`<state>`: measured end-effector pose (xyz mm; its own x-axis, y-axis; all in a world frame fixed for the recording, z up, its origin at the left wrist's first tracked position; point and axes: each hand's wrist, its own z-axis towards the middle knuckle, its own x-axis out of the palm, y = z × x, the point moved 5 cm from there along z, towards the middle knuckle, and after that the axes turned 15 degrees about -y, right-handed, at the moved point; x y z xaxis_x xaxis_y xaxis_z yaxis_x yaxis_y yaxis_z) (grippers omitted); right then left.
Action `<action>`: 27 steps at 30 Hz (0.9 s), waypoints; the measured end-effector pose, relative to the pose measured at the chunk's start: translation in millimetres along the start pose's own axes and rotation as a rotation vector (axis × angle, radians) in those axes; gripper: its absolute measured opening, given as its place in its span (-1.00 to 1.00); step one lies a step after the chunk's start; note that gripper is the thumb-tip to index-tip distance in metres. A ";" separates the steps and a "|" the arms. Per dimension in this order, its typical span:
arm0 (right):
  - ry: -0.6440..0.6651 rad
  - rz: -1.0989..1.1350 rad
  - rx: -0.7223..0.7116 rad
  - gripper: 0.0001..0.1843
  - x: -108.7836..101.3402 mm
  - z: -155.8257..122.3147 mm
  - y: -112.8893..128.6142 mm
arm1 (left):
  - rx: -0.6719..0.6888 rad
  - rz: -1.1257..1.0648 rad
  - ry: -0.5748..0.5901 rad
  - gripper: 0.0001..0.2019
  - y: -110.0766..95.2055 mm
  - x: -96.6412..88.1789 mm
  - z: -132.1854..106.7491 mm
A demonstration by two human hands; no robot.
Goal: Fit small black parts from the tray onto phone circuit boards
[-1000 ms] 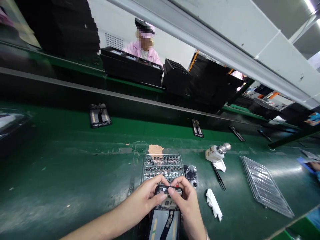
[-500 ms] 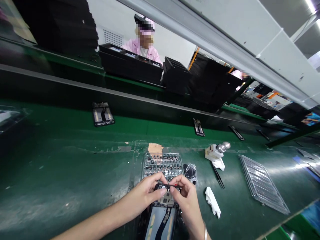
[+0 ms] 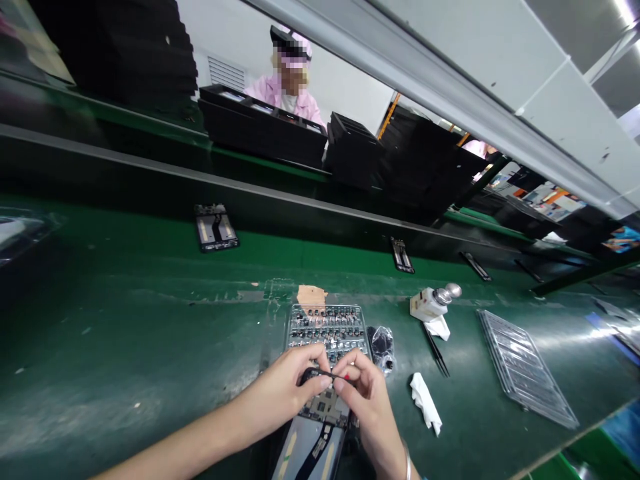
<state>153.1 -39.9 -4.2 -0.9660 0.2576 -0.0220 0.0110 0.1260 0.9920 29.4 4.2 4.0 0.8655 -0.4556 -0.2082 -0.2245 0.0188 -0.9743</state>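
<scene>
Both my hands are low in the middle of the view. My left hand (image 3: 277, 393) and my right hand (image 3: 365, 407) pinch a thin black phone part (image 3: 320, 375) between their fingertips. It sits just above the exposed circuit board of an open smartphone (image 3: 314, 433), which lies on the green conveyor belt (image 3: 150, 313). My fingers hide part of the board. Beyond my hands lies a clear plastic tray of small dark components (image 3: 327, 330), its near edge close to my fingers.
To the right are black tweezers (image 3: 437, 350), a white cloth (image 3: 426, 403), a dispenser bottle (image 3: 434, 301), a bag with black parts (image 3: 381, 348) and a clear tray (image 3: 523, 368). Phone assemblies (image 3: 216, 227) lie on the far belt. A co-worker (image 3: 290, 83) stands behind stacked black trays (image 3: 263, 130).
The phone assemblies on the far belt have shifted right. My hands and the phone have moved slightly down and left, and the black part now shows a thinner edge.
</scene>
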 end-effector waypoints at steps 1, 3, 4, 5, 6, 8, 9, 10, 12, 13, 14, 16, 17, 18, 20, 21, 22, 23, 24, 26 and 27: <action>0.015 0.028 0.020 -0.84 0.5 -0.9 1.4 | -0.012 -0.004 0.024 -0.90 -1.0 -0.6 -0.3; -0.037 0.074 0.032 -0.79 -3.0 -0.8 4.5 | -0.023 -0.001 0.017 -0.80 -4.0 -2.3 -2.8; -0.092 0.099 0.029 -0.76 -6.2 -0.3 5.7 | -0.013 0.018 -0.014 -0.72 -5.9 -3.1 -5.2; -0.152 0.132 0.030 -0.73 -9.6 0.3 6.3 | 0.010 0.053 -0.048 -0.60 -8.0 -3.2 -8.6; -0.199 0.169 0.037 -0.71 -12.2 0.6 6.3 | 0.043 0.105 -0.076 -0.47 -10.3 -2.4 -12.6; -0.233 0.234 0.067 -0.68 -14.3 0.5 5.4 | 0.115 0.234 -0.079 -0.30 -14.0 2.4 -20.6; -0.229 0.256 0.084 -0.67 -14.2 0.1 5.1 | 0.152 0.281 -0.062 -0.28 -16.0 4.8 -23.6; -0.223 0.269 0.094 -0.66 -14.2 -0.4 5.1 | 0.190 0.299 -0.046 -0.30 -18.7 6.1 -25.2; -0.235 0.264 0.068 -0.65 -16.1 -1.1 7.1 | 0.239 0.218 -0.030 -0.36 -25.2 3.8 -24.1; -0.265 0.246 0.030 -0.64 -18.5 -1.4 9.0 | 0.235 0.107 -0.009 -0.38 -28.2 1.3 -21.6; -0.297 0.214 -0.015 -0.63 -21.1 -1.9 11.1 | 0.200 -0.044 0.043 -0.39 -30.1 -0.6 -18.6; -0.332 0.135 -0.092 -0.66 -23.9 -3.3 14.8 | 0.032 -0.390 0.237 -0.39 -29.5 0.6 -13.7; -0.327 0.103 -0.110 -0.70 -23.7 -4.3 15.8 | -0.076 -0.544 0.349 -0.36 -27.7 3.3 -13.0; -0.316 0.086 -0.118 -0.75 -22.9 -5.4 16.6 | -0.179 -0.667 0.443 -0.34 -25.2 6.5 -13.3; -0.291 0.092 -0.125 -0.82 -20.9 -8.3 18.3 | -0.320 -0.815 0.535 -0.31 -17.8 12.3 -14.5; -0.288 0.103 -0.131 -0.83 -20.3 -9.7 19.4 | -0.351 -0.860 0.540 -0.31 -13.8 14.7 -14.7; -0.285 0.109 -0.136 -0.82 -19.8 -10.9 20.5 | -0.369 -0.896 0.542 -0.31 -10.0 17.2 -15.2; -0.281 0.108 -0.137 -0.82 -19.4 -11.8 21.3 | -0.380 -0.925 0.549 -0.31 -6.9 19.5 -15.9; -0.277 0.099 -0.137 -0.81 -19.1 -12.3 21.9 | -0.387 -0.944 0.561 -0.31 -4.5 21.6 -16.7; -0.280 0.072 -0.142 -0.80 -19.2 -12.5 22.8 | -0.390 -0.951 0.587 -0.31 -2.2 23.9 -17.8; -0.287 0.060 -0.146 -0.79 -19.6 -12.3 23.1 | -0.389 -0.939 0.597 -0.31 -2.0 24.2 -18.0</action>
<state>169.0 -53.8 20.7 -0.8524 0.5223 0.0237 0.0085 -0.0314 0.9995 42.7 -22.9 2.4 0.4406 -0.4925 0.7505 0.1779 -0.7716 -0.6108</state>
